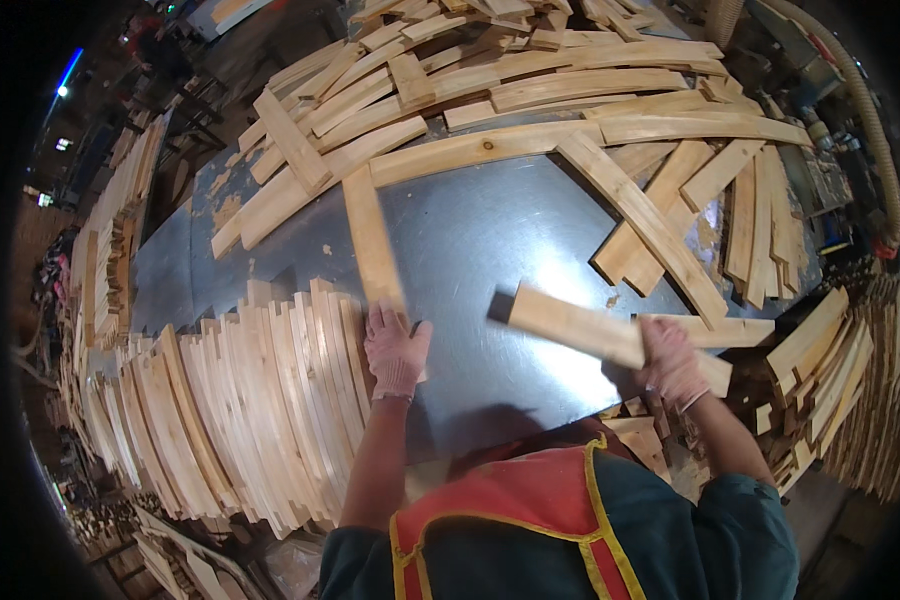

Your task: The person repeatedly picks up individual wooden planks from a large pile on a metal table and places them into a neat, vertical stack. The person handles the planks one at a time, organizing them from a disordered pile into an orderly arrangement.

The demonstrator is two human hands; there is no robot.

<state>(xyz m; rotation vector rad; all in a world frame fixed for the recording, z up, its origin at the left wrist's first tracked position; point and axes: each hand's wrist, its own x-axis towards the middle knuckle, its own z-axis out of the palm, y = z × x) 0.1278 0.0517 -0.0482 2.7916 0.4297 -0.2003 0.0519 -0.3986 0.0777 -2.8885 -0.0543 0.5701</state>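
Observation:
My right hand (667, 362), in a pale pinkish work glove, is closed around a short wooden board (570, 325). This board is held slanting over the metal tabletop, its far end pointing left and slightly blurred. My left hand (396, 350), gloved the same way, lies with fingers extended on the near end of a narrow wooden plank (368, 235). That plank runs away from me across the table. Beside the left hand, on its left, stands a tight row of boards (270, 390) set on edge.
Loose boards are heaped along the far side of the metal table (450, 240). A long plank (645, 220) lies diagonally at right, near more stacked pieces (820, 370). A ribbed hose (875, 130) hangs at the far right. More stacked timber (120, 250) stands at left.

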